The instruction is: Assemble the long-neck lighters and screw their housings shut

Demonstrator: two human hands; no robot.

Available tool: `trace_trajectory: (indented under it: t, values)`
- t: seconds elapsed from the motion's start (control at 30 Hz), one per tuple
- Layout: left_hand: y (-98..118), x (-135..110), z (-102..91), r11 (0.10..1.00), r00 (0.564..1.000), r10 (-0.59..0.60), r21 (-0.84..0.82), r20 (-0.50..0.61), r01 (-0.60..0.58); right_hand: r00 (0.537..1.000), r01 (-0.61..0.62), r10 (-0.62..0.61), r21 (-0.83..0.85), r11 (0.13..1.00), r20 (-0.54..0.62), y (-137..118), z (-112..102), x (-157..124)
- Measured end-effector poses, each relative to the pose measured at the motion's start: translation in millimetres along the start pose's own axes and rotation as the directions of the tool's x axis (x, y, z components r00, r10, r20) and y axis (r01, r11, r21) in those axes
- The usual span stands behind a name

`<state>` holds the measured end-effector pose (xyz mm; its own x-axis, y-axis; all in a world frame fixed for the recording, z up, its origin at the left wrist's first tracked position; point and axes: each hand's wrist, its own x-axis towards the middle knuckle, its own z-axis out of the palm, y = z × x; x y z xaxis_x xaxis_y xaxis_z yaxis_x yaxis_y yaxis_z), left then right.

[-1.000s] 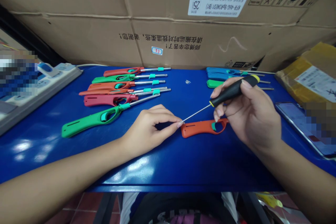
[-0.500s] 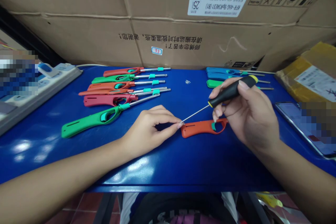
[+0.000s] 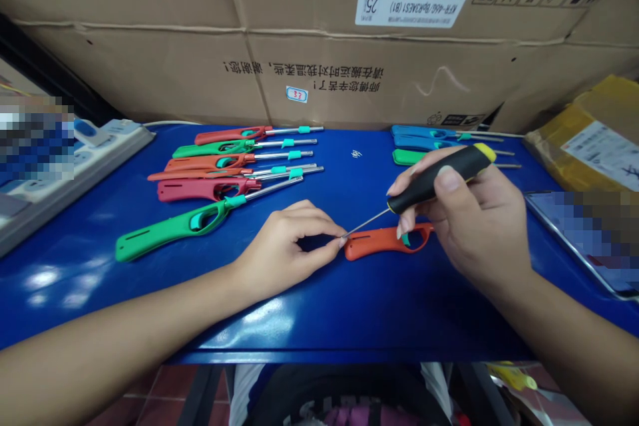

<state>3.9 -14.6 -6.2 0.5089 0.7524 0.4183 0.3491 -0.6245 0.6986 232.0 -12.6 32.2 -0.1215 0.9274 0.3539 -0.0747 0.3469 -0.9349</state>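
An orange lighter handle (image 3: pixel 375 241) with a teal trigger lies on the blue table (image 3: pixel 319 306) in front of me. My right hand (image 3: pixel 474 219) grips a black screwdriver (image 3: pixel 439 178) with a yellow cap, whose thin shaft slants down to the handle's left end. My left hand (image 3: pixel 287 243) is closed in a pinch at that same end, thumb and forefinger meeting beside the shaft tip. What the pinch holds is too small to make out.
Several red, orange and green long-nosed lighters (image 3: pixel 219 170) lie in a row at the back left. Blue and green ones (image 3: pixel 424 140) lie at the back right. Cardboard boxes (image 3: pixel 319 33) wall the back. A power strip (image 3: pixel 74 160) sits left, a phone (image 3: pixel 584 233) right.
My right hand has tipped the screwdriver lower and shifted it slightly left, so more of the handle shows. The left hand's pinch stays at the handle's end.
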Motion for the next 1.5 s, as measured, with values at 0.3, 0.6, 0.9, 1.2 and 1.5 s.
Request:
trace_trajectory:
  t: [0.3, 0.6, 0.9, 1.2, 1.5]
  values:
    - [3.2, -1.9, 4.2, 0.986, 0.992, -0.040, 0.165, 0.122, 0.019, 0.995, 0.092, -0.097, -0.115, 0.989, -0.039, -9.9, 1.4, -4.0]
    - [-0.1, -1.6, 6.3, 0.981, 0.983, -0.055, 0.190, 0.176, 0.021, 0.994, 0.105, -0.103, -0.184, 0.977, 0.018, -9.3, 1.9, -7.1]
    - [-1.8, -1.9, 6.4, 0.983, 0.980, -0.049, 0.184, 0.195, 0.013, 0.994, 0.105, -0.101, -0.190, 0.976, 0.031, -9.7, 1.7, -8.5]
    - [0.0, -2.3, 5.3, 0.984, 0.976, -0.059, 0.175, 0.209, 0.022, 0.977, 0.205, -0.193, -0.148, 0.968, 0.093, -3.0, 2.2, -3.2]
    - [0.3, -2.0, 6.1, 0.987, 0.978, -0.061, 0.159, 0.200, 0.029, 0.968, 0.246, -0.232, -0.158, 0.956, 0.099, -0.1, 1.2, -3.0]
